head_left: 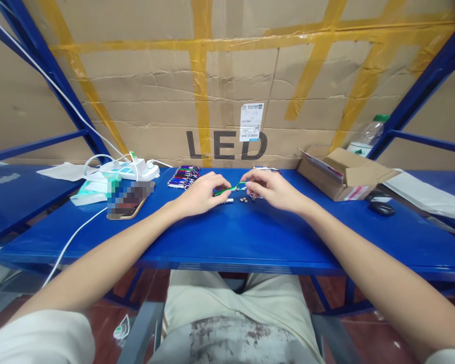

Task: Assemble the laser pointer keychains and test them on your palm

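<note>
My left hand (202, 193) and my right hand (271, 188) meet over the middle of the blue table (250, 237). Between them is a thin green stick-like part (229, 189); my left fingers pinch its left end and my right fingers close on its right end. Several tiny round button cells (244, 200) and a small silver piece (228, 200) lie on the table just below the hands. Behind my left hand lies a heap of small coloured keychain lights (184, 177).
A phone (127, 202), a white power strip (131, 169) with cables and a teal pack sit at the left. An open cardboard box (345, 174), a black mouse (381, 208) and a plastic bottle (369, 134) are on the right. A cardboard wall marked LED stands behind.
</note>
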`<state>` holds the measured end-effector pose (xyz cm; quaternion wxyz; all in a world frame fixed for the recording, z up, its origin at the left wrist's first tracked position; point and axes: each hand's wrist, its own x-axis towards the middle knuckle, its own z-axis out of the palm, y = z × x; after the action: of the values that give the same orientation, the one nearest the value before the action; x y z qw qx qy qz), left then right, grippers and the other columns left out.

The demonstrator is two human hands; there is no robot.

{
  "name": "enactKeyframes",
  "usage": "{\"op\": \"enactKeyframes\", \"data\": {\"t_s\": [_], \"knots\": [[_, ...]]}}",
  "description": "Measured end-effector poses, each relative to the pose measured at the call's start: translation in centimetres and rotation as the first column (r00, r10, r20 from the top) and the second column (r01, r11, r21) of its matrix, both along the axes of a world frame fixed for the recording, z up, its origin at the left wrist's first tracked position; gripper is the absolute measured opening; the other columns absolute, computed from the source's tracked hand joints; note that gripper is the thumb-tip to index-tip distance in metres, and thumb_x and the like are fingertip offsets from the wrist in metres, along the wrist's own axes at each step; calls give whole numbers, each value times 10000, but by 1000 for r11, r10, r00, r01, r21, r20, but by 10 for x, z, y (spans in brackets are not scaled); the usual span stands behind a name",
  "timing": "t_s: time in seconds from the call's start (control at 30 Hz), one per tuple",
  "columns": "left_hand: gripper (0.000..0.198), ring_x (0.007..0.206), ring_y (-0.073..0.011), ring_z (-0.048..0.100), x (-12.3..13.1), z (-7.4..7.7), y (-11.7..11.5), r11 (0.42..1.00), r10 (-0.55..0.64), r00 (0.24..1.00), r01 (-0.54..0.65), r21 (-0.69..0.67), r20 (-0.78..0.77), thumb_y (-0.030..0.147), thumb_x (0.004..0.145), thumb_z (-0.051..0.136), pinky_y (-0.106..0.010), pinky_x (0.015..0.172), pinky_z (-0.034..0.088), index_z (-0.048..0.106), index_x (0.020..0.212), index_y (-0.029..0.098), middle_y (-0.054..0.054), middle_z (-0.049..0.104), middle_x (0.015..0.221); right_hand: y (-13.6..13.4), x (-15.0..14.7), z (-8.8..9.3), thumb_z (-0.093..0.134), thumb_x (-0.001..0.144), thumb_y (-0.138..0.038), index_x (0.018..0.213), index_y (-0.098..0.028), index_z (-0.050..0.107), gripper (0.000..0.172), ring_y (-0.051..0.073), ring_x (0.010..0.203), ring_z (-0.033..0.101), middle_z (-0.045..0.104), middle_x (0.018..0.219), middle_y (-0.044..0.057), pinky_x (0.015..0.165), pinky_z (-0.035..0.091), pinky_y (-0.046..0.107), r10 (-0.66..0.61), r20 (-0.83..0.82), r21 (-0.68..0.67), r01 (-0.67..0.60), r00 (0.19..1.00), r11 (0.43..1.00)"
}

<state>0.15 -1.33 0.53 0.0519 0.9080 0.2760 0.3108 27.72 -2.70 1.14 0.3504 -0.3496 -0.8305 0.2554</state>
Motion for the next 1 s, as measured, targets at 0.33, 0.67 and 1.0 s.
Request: {"op": "enactKeyframes", "data": {"t_s": [0.33, 0.67, 1.0], "knots": [[216, 1051, -246, 680, 0, 8, -8, 974, -178, 959, 140, -175, -222, 356, 1075, 688, -370, 953, 496, 829, 1155, 214, -82, 797, 1102, -11, 8, 16, 616, 983, -339, 925, -212, 605, 140, 169, 694, 674, 760, 812, 37, 654, 551, 290, 223, 204, -429, -117, 953, 895], [176, 880, -199, 729, 2, 10, -15, 945, -219, 950, 150, -290, -223, 325, 1046, 719, -305, 807, 518, 825, 1095, 194, -68, 787, 1015, -6, 11, 13, 589, 979, -381, 872, -205, 629, 210, 147, 650, 571, 651, 741, -3, 614, 451, 269, 341, 385, -430, -160, 857, 889], [195, 819, -191, 713, 3, 10, -18, 937, -248, 946, 180, -300, -207, 379, 1027, 734, -312, 757, 522, 828, 997, 210, -57, 761, 949, -7, 14, 14, 660, 982, -504, 783, -207, 633, 358, 142, 631, 522, 584, 674, -25, 617, 420, 276, 377, 418, -469, -159, 826, 869]]}}
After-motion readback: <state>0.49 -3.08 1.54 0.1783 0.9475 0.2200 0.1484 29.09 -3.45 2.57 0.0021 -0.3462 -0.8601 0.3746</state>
